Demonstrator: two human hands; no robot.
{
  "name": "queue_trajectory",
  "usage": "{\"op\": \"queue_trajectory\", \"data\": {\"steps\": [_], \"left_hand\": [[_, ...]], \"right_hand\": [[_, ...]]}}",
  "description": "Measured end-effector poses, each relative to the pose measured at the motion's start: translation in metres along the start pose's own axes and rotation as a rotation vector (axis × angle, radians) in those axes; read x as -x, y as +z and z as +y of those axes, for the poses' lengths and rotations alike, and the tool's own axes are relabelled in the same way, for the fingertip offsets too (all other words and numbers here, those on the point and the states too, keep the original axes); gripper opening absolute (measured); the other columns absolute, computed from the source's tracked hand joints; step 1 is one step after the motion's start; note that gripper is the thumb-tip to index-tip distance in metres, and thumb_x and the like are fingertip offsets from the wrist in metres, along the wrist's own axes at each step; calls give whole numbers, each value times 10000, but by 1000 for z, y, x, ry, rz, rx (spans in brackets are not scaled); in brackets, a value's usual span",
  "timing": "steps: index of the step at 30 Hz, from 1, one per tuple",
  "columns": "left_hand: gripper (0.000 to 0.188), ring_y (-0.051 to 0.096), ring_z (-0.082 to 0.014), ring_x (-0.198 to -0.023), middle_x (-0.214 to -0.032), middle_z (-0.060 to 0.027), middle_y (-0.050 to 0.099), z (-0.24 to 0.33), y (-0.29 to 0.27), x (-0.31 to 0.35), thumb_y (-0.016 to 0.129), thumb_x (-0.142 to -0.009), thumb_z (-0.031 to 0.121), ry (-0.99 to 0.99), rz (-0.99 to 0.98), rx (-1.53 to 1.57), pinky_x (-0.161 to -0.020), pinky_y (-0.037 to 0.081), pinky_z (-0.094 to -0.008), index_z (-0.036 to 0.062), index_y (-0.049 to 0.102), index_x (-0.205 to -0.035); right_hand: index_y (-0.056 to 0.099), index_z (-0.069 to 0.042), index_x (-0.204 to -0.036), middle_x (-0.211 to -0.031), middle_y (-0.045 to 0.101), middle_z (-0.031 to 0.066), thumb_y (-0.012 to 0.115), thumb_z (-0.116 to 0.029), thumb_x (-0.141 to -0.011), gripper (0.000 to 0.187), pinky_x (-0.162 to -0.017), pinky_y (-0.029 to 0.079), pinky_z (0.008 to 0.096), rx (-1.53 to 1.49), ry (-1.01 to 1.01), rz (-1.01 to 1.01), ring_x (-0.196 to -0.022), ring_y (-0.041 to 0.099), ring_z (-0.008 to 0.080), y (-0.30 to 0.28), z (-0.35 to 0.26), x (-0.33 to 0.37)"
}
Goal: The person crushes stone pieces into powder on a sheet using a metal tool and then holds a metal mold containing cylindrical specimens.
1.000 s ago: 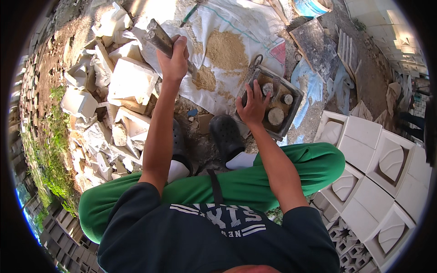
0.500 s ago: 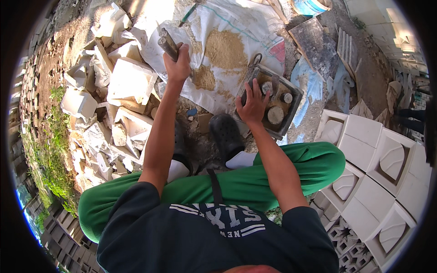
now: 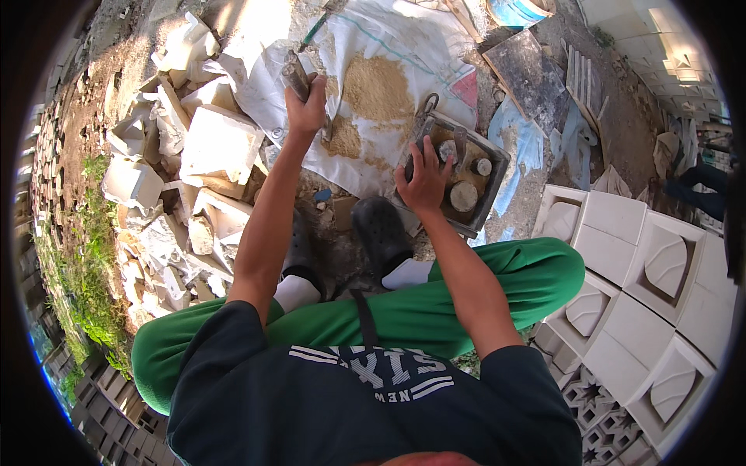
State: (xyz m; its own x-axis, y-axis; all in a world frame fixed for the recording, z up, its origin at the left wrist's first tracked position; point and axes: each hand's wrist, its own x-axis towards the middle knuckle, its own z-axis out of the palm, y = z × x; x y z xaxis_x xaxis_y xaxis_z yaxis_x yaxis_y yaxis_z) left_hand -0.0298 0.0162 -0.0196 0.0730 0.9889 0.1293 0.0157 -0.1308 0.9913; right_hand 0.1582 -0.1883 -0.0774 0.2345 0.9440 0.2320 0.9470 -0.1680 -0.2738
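My left hand (image 3: 306, 107) is closed around a worn, thick rod-like tool (image 3: 294, 78) with a rounded end, held up over the edge of a white sheet (image 3: 268, 85). Its exact kind is unclear. My right hand (image 3: 423, 182) lies with fingers spread over the left wall of a dark rectangular mould box (image 3: 497, 182). Inside the box are round grey pieces, among them a larger disc (image 3: 464, 196) and a smaller one (image 3: 482, 167), with a flat upright strip (image 3: 460, 140) beside them. A dark hooked loop (image 3: 430, 101) sticks out at the box's far left corner.
Sand (image 3: 377, 87) lies in patches on the sheet, near a green-handled tool (image 3: 314, 33). Broken pale blocks (image 3: 221, 144) are heaped on the left. Patterned cast blocks (image 3: 610, 233) stand at right. A dark board (image 3: 528, 74) and a blue bucket (image 3: 519, 12) lie farther off.
The tool in my left hand has swung slightly to the right and stands a little more upright. My right hand stays on the box wall with little change. The whole view has shifted slightly.
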Motion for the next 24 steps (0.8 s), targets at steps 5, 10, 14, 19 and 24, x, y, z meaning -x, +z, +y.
{"op": "queue_trajectory", "data": {"steps": [5, 10, 14, 19, 24], "left_hand": [[324, 354, -56, -498, -507, 27, 404, 55, 14, 3, 559, -841, 170, -26, -43, -29, -450, 267, -282, 29, 465, -566], [302, 341, -61, -473, -523, 33, 383, 47, 6, 2, 527, -857, 153, -19, -113, 88, -438, 261, -261, 50, 450, -583], [295, 344, -48, -477, -527, 40, 381, 11, 4, -2, 522, -862, 143, -15, -72, 55, -437, 259, -251, 49, 454, -590], [293, 362, -45, -493, -520, 44, 407, 76, 9, 6, 546, -854, 158, -45, -124, 123, -448, 271, -261, 29, 499, -596], [297, 362, -52, -497, -512, 37, 398, -4, -4, 4, 541, -841, 151, -14, -77, 39, -454, 272, -271, 35, 469, -578]], "right_hand": [[470, -119, -1257, -1405, 363, 136, 561, -332, -777, 533, -1061, 135, 620, 14, 20, 1, -1261, 410, 267, 1, 9, 0], [469, -123, -1259, -1399, 373, 138, 564, -326, -774, 535, -1061, 144, 616, 12, -4, 29, -1229, 441, 275, -4, 6, -8], [472, -124, -1257, -1396, 377, 137, 566, -327, -773, 534, -1060, 149, 614, 14, -11, 23, -1223, 449, 277, -1, 8, -7], [475, -123, -1250, -1386, 385, 136, 565, -322, -774, 523, -1053, 156, 617, 7, -12, 52, -1224, 448, 275, -1, 9, -10], [480, -117, -1237, -1381, 388, 136, 565, -317, -774, 512, -1050, 156, 622, -18, -20, 30, -1223, 448, 277, -6, 0, -11]]}}
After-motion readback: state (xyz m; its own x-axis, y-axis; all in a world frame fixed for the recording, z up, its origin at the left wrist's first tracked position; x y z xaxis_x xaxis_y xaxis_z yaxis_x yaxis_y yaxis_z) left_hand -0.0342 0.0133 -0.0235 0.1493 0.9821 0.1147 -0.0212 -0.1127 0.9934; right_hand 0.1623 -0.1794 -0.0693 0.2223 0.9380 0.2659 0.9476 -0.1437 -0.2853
